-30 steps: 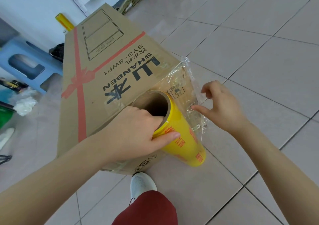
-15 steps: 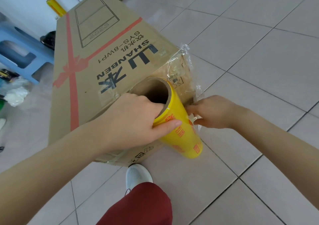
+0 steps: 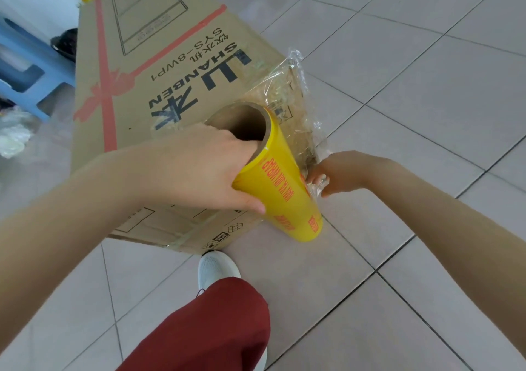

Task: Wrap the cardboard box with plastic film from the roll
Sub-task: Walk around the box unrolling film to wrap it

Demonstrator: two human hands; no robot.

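Blue plastic stool (image 3: 28, 86) and crumpled bag (image 3: 14, 134) left of the long cardboard box (image 3: 159, 86); white shoe (image 3: 216, 268) at its near end. Lying on glossy pale floor tiles (image 3: 427, 114). Gripping the rim of the yellow roll (image 3: 284, 200) with the left hand (image 3: 199, 168), fingers curled into the brown core; pinching crinkled clear film (image 3: 296, 108) beside the box corner with the right hand (image 3: 341, 171).

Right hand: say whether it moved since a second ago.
Yes. The right hand went down and in toward the brown cardboard box, pinching clear plastic film beside the yellow roll.
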